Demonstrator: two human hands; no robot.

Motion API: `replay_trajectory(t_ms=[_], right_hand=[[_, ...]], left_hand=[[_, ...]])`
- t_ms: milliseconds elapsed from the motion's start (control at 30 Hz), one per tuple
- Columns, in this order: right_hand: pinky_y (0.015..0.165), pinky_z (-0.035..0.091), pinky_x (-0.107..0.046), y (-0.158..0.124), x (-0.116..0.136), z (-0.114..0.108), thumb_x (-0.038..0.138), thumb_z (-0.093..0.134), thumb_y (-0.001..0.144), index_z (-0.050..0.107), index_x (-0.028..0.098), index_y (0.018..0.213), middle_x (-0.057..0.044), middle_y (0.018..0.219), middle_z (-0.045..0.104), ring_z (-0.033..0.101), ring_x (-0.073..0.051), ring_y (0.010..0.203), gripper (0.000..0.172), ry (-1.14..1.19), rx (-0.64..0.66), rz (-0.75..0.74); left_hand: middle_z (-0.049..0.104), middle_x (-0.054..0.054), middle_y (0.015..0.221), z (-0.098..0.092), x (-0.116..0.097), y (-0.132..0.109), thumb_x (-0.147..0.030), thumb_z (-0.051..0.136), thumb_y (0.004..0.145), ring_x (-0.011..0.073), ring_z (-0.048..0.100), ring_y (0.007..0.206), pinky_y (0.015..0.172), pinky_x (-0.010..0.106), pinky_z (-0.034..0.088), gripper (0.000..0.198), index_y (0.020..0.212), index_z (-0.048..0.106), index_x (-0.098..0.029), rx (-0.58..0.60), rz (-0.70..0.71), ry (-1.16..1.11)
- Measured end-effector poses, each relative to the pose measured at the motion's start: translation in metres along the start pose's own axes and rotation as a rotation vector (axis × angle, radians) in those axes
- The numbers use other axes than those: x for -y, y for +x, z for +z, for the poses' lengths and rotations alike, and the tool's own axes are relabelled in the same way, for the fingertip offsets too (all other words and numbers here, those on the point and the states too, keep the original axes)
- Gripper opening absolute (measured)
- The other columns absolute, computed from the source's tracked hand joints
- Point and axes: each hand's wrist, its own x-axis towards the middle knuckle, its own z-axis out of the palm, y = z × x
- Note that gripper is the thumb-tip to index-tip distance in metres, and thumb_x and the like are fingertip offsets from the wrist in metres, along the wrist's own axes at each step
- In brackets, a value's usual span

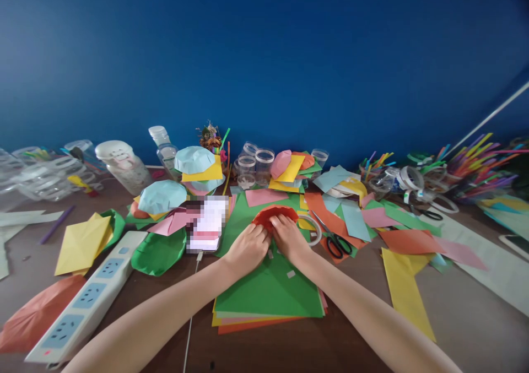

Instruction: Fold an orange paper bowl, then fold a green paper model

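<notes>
An orange-red paper piece with a rounded far edge (275, 212) is between my two hands, above a stack of coloured paper (268, 293) topped by a green sheet. My left hand (250, 247) closes its fingers on the paper's left side. From the right, my right hand (287, 235) presses its curled fingers on the same paper. Fingers hide its near part. Small white scraps (291, 274) lie on the green sheet. Just right of my right hand are a roll of clear tape (314, 231) and black-handled scissors (338, 245).
A phone (205, 224) with a cable lies left of the stack, near a white power strip (93, 296). Folded paper pieces, like a green one (159, 252), surround it. Clear plastic cups (263, 166) stand along the blue wall. Paper strips (407, 290) and pipe cleaners (475, 155) are at right.
</notes>
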Motion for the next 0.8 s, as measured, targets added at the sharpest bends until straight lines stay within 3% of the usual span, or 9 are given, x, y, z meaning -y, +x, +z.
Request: replay_trajectory(t_ms=[333,500,667,800], right_hand=[[0.086,0.039,-0.035,-0.004,0.005,-0.002,0.002,0.035,0.083,0.051,0.014,0.109,-0.011,0.1,0.056,0.05,-0.022,0.091,0.033,0.06,-0.057,-0.004],[0.082,0.042,-0.032,-0.007,0.006,-0.004,0.003,0.036,0.082,0.05,0.015,0.111,-0.009,0.098,0.058,0.052,-0.02,0.089,0.035,0.149,-0.063,-0.014],[0.082,0.042,-0.034,-0.011,0.003,-0.01,0.006,0.04,0.081,0.05,0.014,0.112,-0.009,0.099,0.061,0.053,-0.021,0.09,0.034,0.1,-0.064,-0.073],[0.088,0.041,-0.036,-0.019,0.005,-0.018,0.009,0.044,0.081,0.05,0.012,0.117,-0.012,0.102,0.062,0.051,-0.023,0.103,0.037,-0.01,-0.088,-0.155]], left_hand=[[0.062,0.013,0.103,0.0,0.0,-0.002,-0.015,0.041,0.085,0.0231,0.053,0.097,0.089,0.035,0.035,0.031,0.111,0.055,-0.006,0.052,-0.015,-0.029],[0.061,0.014,0.107,0.001,-0.001,-0.001,-0.015,0.042,0.084,0.0237,0.053,0.102,0.092,0.035,0.035,0.034,0.115,0.053,-0.006,0.09,-0.033,-0.072],[0.062,0.014,0.107,0.002,0.0,0.0,-0.014,0.044,0.082,0.0236,0.053,0.104,0.095,0.035,0.035,0.034,0.114,0.054,-0.007,0.112,-0.053,-0.131],[0.063,0.013,0.104,0.002,0.001,0.0,-0.014,0.045,0.081,0.0228,0.055,0.099,0.091,0.034,0.04,0.031,0.109,0.057,-0.007,0.103,-0.054,-0.162]])
